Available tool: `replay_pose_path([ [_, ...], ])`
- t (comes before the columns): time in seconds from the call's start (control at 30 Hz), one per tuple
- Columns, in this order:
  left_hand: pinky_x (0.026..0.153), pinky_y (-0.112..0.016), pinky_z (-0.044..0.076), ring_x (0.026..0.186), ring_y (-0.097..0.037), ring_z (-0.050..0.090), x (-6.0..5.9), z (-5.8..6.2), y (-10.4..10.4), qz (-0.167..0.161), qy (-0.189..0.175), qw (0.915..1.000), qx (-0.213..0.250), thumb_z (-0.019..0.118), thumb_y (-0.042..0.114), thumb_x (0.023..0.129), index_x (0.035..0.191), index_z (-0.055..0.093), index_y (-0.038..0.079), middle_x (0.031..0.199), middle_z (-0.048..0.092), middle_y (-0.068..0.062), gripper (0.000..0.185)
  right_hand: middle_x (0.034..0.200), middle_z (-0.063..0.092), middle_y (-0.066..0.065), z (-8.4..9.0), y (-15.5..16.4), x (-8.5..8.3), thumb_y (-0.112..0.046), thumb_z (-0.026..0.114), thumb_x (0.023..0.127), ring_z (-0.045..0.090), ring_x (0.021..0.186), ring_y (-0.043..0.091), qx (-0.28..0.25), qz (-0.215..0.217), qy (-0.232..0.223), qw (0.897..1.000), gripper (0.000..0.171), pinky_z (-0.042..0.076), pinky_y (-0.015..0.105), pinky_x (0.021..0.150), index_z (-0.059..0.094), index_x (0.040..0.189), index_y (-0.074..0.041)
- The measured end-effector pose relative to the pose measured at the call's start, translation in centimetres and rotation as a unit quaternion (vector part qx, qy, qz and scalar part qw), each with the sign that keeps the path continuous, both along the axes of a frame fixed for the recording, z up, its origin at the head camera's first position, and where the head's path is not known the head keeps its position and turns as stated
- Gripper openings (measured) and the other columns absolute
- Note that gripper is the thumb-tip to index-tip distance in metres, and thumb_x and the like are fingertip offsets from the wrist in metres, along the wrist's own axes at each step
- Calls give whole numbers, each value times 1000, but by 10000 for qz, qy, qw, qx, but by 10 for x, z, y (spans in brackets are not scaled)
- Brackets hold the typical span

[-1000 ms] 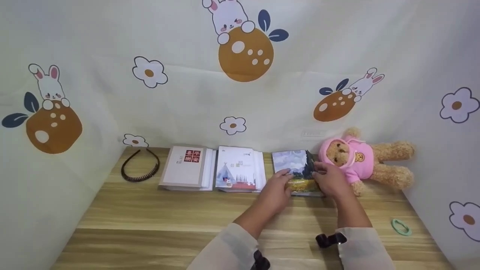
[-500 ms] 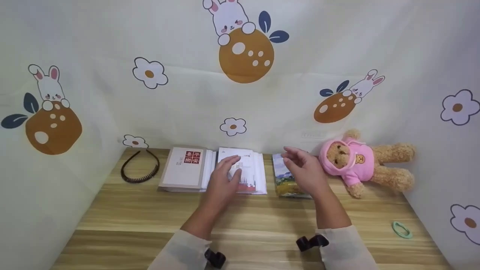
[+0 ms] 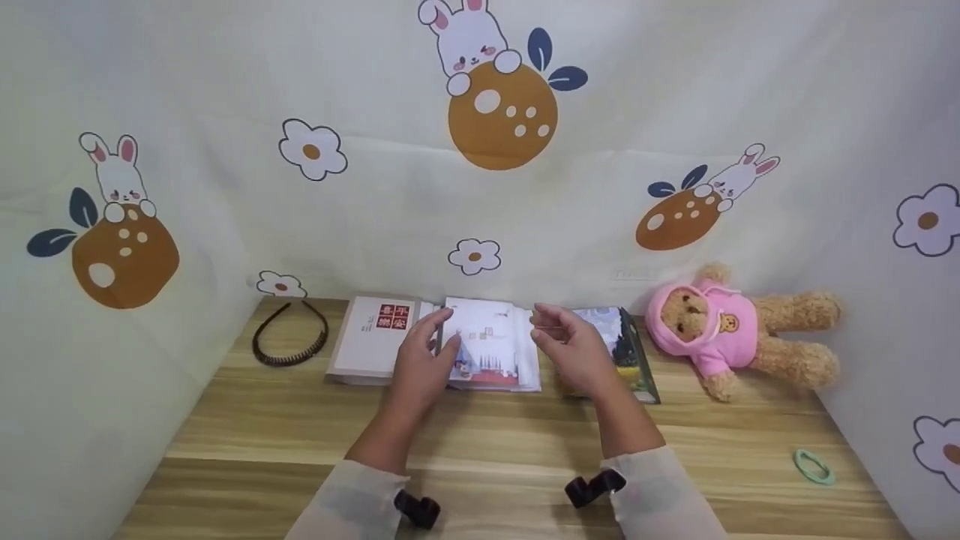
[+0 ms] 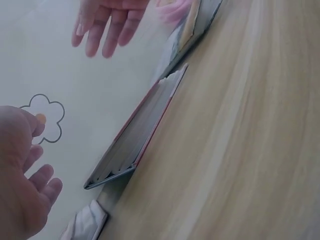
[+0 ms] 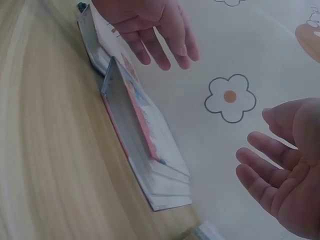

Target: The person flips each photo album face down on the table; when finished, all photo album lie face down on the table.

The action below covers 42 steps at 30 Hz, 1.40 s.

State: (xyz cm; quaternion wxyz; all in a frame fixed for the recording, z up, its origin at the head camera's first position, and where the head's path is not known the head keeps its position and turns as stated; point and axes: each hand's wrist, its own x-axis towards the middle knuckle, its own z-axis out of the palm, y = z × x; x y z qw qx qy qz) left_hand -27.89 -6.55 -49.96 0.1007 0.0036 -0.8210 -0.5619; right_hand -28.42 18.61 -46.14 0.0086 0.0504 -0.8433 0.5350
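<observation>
A white-covered book (image 3: 487,345) with a tent picture and a red lower band lies in the middle of the row. My left hand (image 3: 422,364) hovers at its left side, fingers relaxed and holding nothing. Over the gap on its right is my right hand (image 3: 577,352), fingers loosely bent, also holding nothing. Both wrist views show the hands above the book (image 5: 150,145), apart from it. A book with a painted landscape cover (image 3: 626,352) lies to the right, partly hidden by the right hand. Left of the middle book is a beige book (image 3: 367,337) with red squares.
A dark toothed headband (image 3: 289,349) lies at the far left. At the right, a teddy bear in a pink hoodie (image 3: 731,330) lies on its back. A green oval ring-shaped item (image 3: 814,466) is near the right table edge. A patterned cloth (image 3: 390,210) rises behind.
Both hands have let go of the painted-cover book and moved left, to either side of the middle book. The view has shifted slightly.
</observation>
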Motion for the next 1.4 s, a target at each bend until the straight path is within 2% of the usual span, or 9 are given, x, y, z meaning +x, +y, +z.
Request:
replay_pose_path([
  [0.1, 131, -51, 37, 160, -31, 40, 1, -5, 2, -136, -319, 9994, -29, 71, 21, 102, 156, 55, 17, 168, 48, -6, 57, 144, 71, 9, -13, -3, -2, -20, 74, 102, 68, 134, 29, -104, 159, -71, 9998, 49, 52, 50, 119, 63, 149, -16],
  [0.23, 135, -55, 27, 163, -35, 34, 2, -9, 3, -286, -655, 9970, -283, 72, 21, 99, 162, 47, 15, 173, 41, -9, 68, 155, 63, 11, -27, -10, -3, -18, 73, 102, 61, 145, 33, -341, 447, -426, 9975, 55, 47, 53, 123, 57, 154, -10],
  [0.37, 134, -59, 27, 162, -41, 34, 2, -13, 2, -335, -810, 9952, -443, 71, 16, 96, 165, 41, 11, 174, 37, -15, 75, 164, 53, 15, -37, -15, -3, -17, 72, 102, 47, 155, 38, -417, 705, -657, 9945, 62, 40, 54, 128, 50, 159, -5],
  [0.47, 134, -58, 27, 161, -43, 33, 1, -16, 1, -371, -912, 9940, -466, 70, 12, 96, 165, 38, 7, 173, 36, -20, 77, 167, 50, 14, -42, -18, -2, -20, 74, 101, 41, 159, 38, -283, 703, -740, 9944, 63, 36, 54, 131, 51, 159, -8],
  [0.73, 134, -58, 28, 161, -43, 34, 1, -20, 2, -417, -1240, 9909, -319, 67, 7, 96, 167, 35, 6, 172, 37, -22, 78, 168, 48, 14, -44, -19, 0, -23, 73, 101, 41, 159, 37, 220, 604, -830, 9945, 62, 32, 55, 133, 52, 159, -12],
  [0.9, 134, -57, 27, 161, -42, 34, 1, -19, 3, -433, -1320, 9900, -248, 68, 9, 98, 168, 33, 7, 173, 36, -21, 78, 168, 48, 14, -44, -19, 0, -24, 72, 102, 40, 159, 36, 206, 580, -863, 9944, 62, 30, 54, 133, 52, 159, -13],
  [1.13, 133, -52, 32, 157, -40, 44, -1, -15, 5, -512, -978, 9936, 251, 72, 11, 94, 165, 39, 4, 166, 47, -22, 78, 168, 48, 13, -42, -20, 0, -26, 72, 101, 41, 159, 37, 263, 600, -868, 9941, 61, 31, 56, 133, 54, 159, -18],
  [1.27, 134, -51, 30, 160, -36, 39, 0, -10, 5, -584, -914, 9921, 633, 72, 17, 97, 165, 43, 14, 169, 45, -15, 74, 168, 49, 10, -37, -23, 2, -30, 74, 100, 42, 158, 36, 340, 614, -898, 9935, 62, 33, 56, 132, 54, 158, -22],
  [1.4, 134, -51, 29, 164, -31, 32, 3, -2, 8, -904, -895, 9837, 1270, 68, 22, 101, 165, 43, 24, 174, 38, -6, 69, 168, 49, 7, -30, -26, 6, -41, 76, 98, 41, 159, 36, 262, 597, -1079, 9920, 65, 33, 59, 131, 55, 158, -28],
])
